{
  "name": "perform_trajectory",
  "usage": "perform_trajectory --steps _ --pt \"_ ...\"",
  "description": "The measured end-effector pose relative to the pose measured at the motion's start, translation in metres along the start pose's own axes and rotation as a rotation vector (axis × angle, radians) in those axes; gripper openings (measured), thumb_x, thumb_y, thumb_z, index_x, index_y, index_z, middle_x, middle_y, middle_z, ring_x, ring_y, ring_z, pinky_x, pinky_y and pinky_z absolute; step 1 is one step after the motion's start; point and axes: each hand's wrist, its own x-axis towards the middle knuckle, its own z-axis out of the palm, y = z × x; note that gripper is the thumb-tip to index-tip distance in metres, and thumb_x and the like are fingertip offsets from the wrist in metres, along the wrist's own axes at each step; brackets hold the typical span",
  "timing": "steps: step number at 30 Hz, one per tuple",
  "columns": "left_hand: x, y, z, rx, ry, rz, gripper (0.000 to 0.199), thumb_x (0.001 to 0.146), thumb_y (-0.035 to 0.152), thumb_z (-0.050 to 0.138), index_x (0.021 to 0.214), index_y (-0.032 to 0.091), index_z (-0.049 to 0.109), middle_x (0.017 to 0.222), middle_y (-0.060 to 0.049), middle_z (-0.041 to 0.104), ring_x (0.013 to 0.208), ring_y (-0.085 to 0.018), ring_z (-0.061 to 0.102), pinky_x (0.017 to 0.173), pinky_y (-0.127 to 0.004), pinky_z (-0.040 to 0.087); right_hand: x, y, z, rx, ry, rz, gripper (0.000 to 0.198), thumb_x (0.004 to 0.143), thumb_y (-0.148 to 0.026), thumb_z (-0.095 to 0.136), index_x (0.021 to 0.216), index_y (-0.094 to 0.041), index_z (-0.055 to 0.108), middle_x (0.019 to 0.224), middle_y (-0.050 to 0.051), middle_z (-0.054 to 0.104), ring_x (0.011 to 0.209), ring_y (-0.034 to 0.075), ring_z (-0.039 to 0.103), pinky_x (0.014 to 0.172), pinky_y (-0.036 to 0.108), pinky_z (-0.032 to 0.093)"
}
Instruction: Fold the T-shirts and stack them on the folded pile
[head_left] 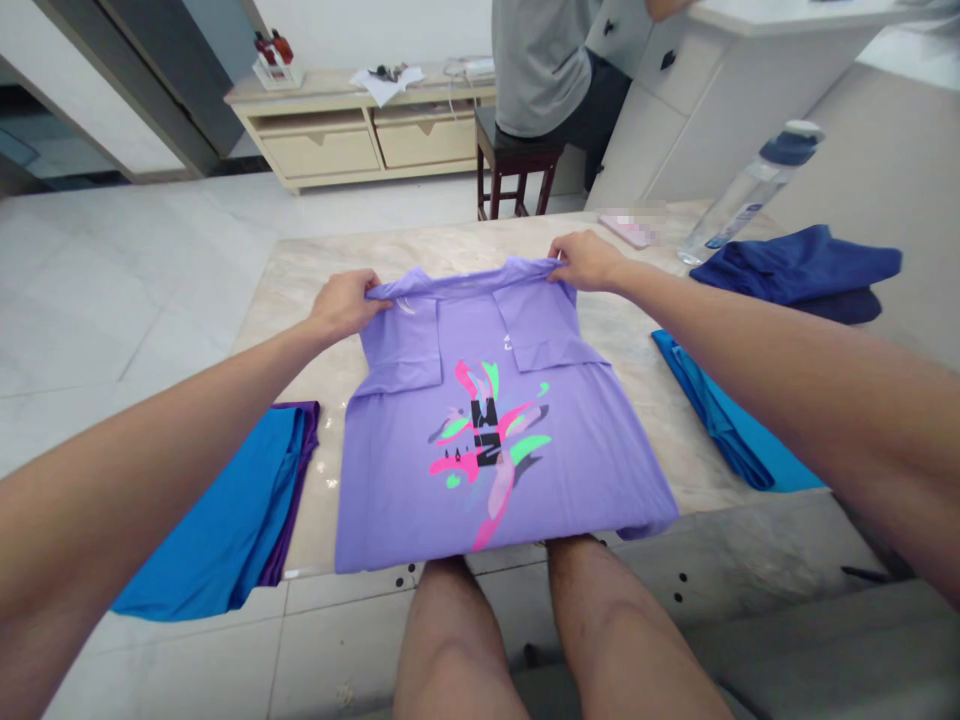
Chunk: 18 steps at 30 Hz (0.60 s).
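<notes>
- By the left hand and right hand, a purple shirt's upper corners are pinched.
- The shirt is spread on the table, its sleeves folded inward.
- Blue cloth is laid at left, a bottle stood at right.

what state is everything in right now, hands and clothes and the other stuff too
lavender shirt: spread out, sleeves folded inward, far edge held
left hand: pinching the shirt's far left corner
right hand: pinching its far right corner
left blue cloth: folded, over purple cloth
right blue cloth: folded
navy cloth: loosely bunched
bottle: standing, capped
drawers: shut
stool: occupied
</notes>
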Motion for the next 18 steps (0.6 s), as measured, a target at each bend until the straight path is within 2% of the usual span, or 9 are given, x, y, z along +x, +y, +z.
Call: perform_trajectory --steps 2,5,7,9,11,13,15,18 --pt "0.008 0.006 -0.006 -0.029 0.162 -0.057 0.022 0.090 0.036 0.078 0.093 0.017 0.066 0.097 -0.004 0.072 0.095 -0.021 0.063 0.088 -0.032 0.047 0.002 -0.009 -0.013 0.023 0.172 0.040 0.037 0.102 -0.039 0.078 0.120 -0.008 0.074 0.123 0.016 0.076 0.122 0.032 0.067 0.107 0.047 0.051" --pt "0.020 0.010 -0.009 -0.072 0.343 -0.025 0.032 0.097 0.040 0.073 0.095 0.009 0.064 0.105 -0.004 0.071 0.099 -0.017 0.061 0.095 -0.033 0.045 -0.001 -0.025 -0.027 0.022 0.347 0.084 0.040 0.113 -0.042 0.061 0.125 -0.005 0.070 0.131 0.017 0.074 0.128 0.033 0.065 0.108 0.045 0.049" --pt "0.021 0.011 -0.006 -0.094 0.447 0.033 0.039 0.102 0.045 0.065 0.096 0.006 0.061 0.111 -0.005 0.069 0.104 -0.015 0.061 0.097 -0.034 0.043 -0.008 -0.034 -0.029 0.000 0.435 0.106 0.046 0.117 -0.041 0.048 0.127 -0.001 0.067 0.130 0.016 0.073 0.126 0.028 0.065 0.107 0.039 0.047" --pt "0.010 0.014 0.000 -0.121 0.496 0.077 0.038 0.104 0.044 0.060 0.096 0.008 0.059 0.114 -0.005 0.066 0.105 -0.015 0.061 0.095 -0.034 0.042 -0.023 -0.038 -0.028 -0.016 0.504 0.096 0.038 0.117 -0.031 0.047 0.125 0.002 0.065 0.124 0.014 0.072 0.121 0.022 0.064 0.104 0.035 0.045" --pt "-0.012 0.017 0.004 -0.164 0.480 0.104 0.032 0.105 0.043 0.057 0.095 0.012 0.059 0.112 -0.003 0.066 0.107 -0.014 0.061 0.090 -0.034 0.041 -0.047 -0.038 -0.023 -0.026 0.540 0.045 0.018 0.112 -0.017 0.057 0.115 -0.002 0.066 0.119 0.013 0.070 0.119 0.021 0.060 0.103 0.035 0.044" --pt "-0.044 0.021 0.006 -0.218 0.454 0.134 0.029 0.104 0.044 0.055 0.097 0.016 0.059 0.106 -0.001 0.065 0.109 -0.013 0.060 0.086 -0.036 0.039 -0.079 -0.034 -0.017 -0.011 0.552 -0.042 0.003 0.106 -0.009 0.064 0.105 -0.011 0.065 0.118 0.012 0.068 0.119 0.022 0.056 0.104 0.037 0.044" --pt "-0.079 0.024 0.003 -0.260 0.490 0.170 0.027 0.100 0.044 0.059 0.102 0.018 0.060 0.101 0.000 0.064 0.104 -0.014 0.060 0.085 -0.037 0.041 -0.118 -0.028 -0.013 0.027 0.553 -0.131 0.013 0.102 -0.007 0.065 0.100 -0.020 0.063 0.114 0.010 0.066 0.117 0.025 0.056 0.104 0.041 0.045" --pt "-0.131 0.025 -0.004 -0.268 0.593 0.249 0.021 0.092 0.039 0.067 0.101 0.021 0.062 0.092 0.000 0.063 0.084 -0.015 0.059 0.082 -0.036 0.048 -0.181 -0.022 -0.007 0.080 0.526 -0.220 0.019 0.096 -0.007 0.063 0.097 -0.027 0.062 0.102 0.007 0.064 0.110 0.029 0.058 0.098 0.045 0.048"
